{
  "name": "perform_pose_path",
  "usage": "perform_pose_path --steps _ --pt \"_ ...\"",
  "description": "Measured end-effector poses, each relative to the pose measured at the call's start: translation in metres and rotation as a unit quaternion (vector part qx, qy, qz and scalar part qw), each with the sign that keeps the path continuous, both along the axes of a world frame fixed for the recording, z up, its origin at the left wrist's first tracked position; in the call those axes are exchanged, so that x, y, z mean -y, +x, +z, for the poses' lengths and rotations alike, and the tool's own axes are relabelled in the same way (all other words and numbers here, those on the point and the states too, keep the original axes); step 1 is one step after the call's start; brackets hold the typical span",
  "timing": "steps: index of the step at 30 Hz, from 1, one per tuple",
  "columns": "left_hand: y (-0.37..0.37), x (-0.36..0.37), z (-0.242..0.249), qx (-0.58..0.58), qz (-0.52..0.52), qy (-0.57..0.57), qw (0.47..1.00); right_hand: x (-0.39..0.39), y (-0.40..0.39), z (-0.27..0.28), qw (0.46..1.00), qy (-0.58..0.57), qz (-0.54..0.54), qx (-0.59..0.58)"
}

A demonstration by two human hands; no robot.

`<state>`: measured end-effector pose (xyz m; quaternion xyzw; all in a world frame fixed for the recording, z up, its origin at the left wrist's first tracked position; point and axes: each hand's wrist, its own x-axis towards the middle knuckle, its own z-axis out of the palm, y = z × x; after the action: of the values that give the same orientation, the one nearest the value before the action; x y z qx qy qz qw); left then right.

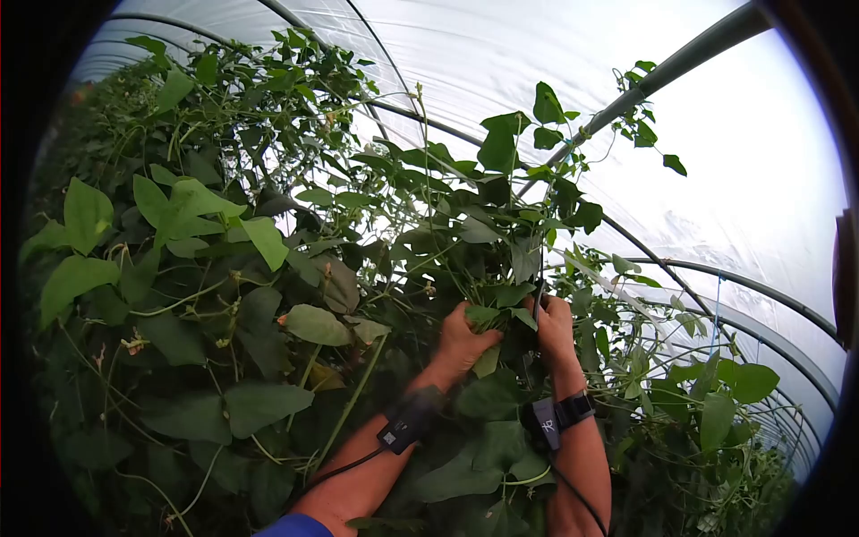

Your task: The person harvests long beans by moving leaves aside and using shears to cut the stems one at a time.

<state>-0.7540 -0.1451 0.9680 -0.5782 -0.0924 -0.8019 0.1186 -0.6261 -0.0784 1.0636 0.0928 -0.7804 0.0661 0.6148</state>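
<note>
Leafy climbing vines (514, 246) with broad green leaves rise in front of me. My left hand (463, 342) is closed around a bunch of thin stems and leaves (488, 304), thumb toward the right. Just to its right, at about the same height, my right hand (553, 329) is closed with its fingers curled among the foliage. A slim dark upright piece (540, 291) shows at the fingers of this hand; I cannot tell what it is. Leaves hide part of the fingers of both hands.
Dense foliage (179, 358) fills the left side, and more vines (716, 394) hang at the right. Above, curved metal pipes (662, 76) carry translucent plastic sheeting (501, 54). Both wrists wear dark strapped devices (407, 425) with cables running down the forearms.
</note>
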Motion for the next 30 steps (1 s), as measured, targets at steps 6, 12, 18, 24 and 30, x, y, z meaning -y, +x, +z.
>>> perform_pose_path --steps 6,12,18,24,30 --pt "0.003 -0.003 -0.008 0.03 -0.129 0.027 0.991 0.011 -0.011 -0.01 0.977 0.034 -0.195 -0.085" --pt "0.01 0.002 -0.006 0.086 -0.09 0.0 0.992 -0.012 -0.028 0.007 0.991 -0.082 -0.104 0.021" --pt "0.02 -0.02 -0.001 0.143 0.089 0.075 0.983 0.031 -0.026 -0.005 0.976 -0.132 -0.166 -0.052" --pt "0.013 -0.023 -0.008 0.149 0.333 0.085 0.927 0.064 -0.012 -0.022 0.949 -0.142 -0.279 -0.049" --pt "0.041 0.004 -0.021 0.139 0.218 0.092 0.962 0.029 -0.023 -0.033 0.97 -0.082 -0.2 -0.112"
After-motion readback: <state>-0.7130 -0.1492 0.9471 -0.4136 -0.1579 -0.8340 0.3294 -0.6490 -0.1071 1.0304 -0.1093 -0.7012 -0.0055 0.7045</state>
